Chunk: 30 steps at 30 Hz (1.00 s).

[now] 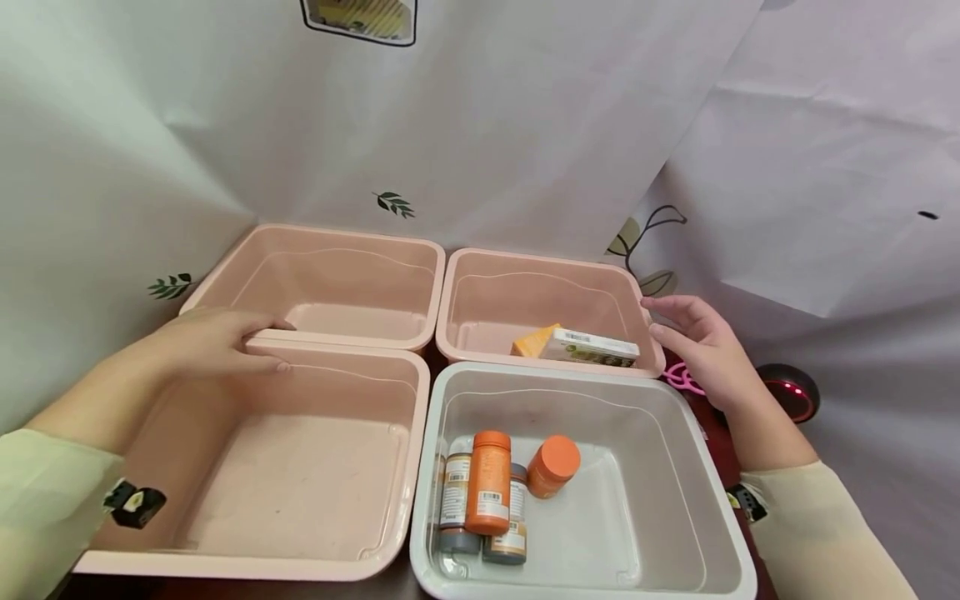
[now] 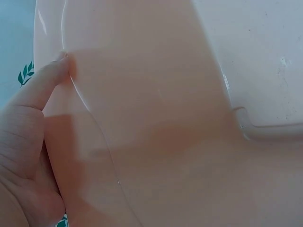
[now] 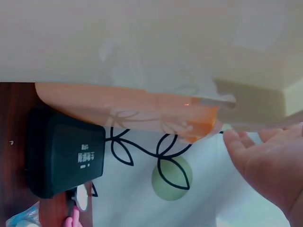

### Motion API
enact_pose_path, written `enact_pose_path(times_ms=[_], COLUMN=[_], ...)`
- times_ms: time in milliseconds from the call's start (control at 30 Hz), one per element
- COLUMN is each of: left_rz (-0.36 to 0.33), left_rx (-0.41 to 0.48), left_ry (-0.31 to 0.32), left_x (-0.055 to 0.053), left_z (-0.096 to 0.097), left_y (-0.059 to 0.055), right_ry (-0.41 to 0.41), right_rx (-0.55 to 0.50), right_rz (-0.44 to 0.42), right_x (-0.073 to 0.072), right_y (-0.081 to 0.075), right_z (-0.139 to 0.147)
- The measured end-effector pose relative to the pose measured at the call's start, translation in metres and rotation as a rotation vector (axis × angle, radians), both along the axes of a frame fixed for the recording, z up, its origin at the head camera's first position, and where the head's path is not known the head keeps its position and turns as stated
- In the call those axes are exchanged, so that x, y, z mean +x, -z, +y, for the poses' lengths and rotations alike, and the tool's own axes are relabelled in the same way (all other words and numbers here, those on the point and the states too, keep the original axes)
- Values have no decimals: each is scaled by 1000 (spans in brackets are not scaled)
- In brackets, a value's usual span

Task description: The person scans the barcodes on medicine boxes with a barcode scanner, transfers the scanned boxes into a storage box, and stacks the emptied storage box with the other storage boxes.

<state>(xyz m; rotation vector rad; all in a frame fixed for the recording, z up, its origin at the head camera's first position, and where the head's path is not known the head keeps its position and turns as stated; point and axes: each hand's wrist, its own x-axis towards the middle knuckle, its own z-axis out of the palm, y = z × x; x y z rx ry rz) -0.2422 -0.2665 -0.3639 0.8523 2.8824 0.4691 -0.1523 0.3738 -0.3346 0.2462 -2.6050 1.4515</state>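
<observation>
My left hand grips the rims where the front left pink bin and the back left pink bin meet. Its thumb lies against the inner wall of the front bin, while the other fingers reach over towards the back one. On the other side, my right hand has its fingertips right at the right-hand rim of the back right pink bin, thumb and forefinger apart. Inside that bin are a white box and a yellow-orange box.
A grey bin at front right holds an orange bottle lying on several bottles with dark lids, plus another orange bottle. A black device with red lights and a pink object are to the right. Patterned sheeting hangs behind.
</observation>
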Motion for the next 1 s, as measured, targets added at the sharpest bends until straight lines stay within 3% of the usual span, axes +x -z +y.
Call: enact_pose_path(times_ms=[167, 467, 633, 733, 900, 1000], left_rz=[8, 23, 19, 17, -1, -4], left_rx=[-6, -24, -17, -23, -21, -19], left_ry=[3, -13, -12, -5, -5, -4], left_x=[1, 4, 4, 3, 1, 1], left_z=[-2, -6, -5, -2, 1, 1], left_y=[1, 1, 2, 3, 1, 0], right_ry=[75, 29, 67, 79, 81, 56], right_rx=[108, 263, 314, 320, 209, 162], right_rz=[-74, -49, -30, 24, 147, 224], right_x=[3, 4, 9, 16, 31, 37], right_y=[0, -18, -42, -63, -97, -108], right_z=[3, 5, 9, 13, 13, -1])
